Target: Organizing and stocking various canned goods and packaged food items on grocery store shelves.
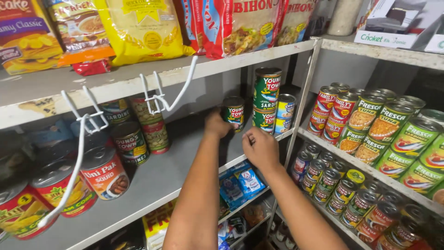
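Green-labelled and upright, the small can (234,112) sits in my left hand (216,124), fingers wrapped round its left side, its long axis vertical, on the grey shelf (157,180). It stands just left of the stacked green cans (266,99), close but apart. My right hand (260,147) hovers lower and nearer me, below and right of the can, loosely curled and holding nothing. So my left hand is the one on the can; the stack lies to its right.
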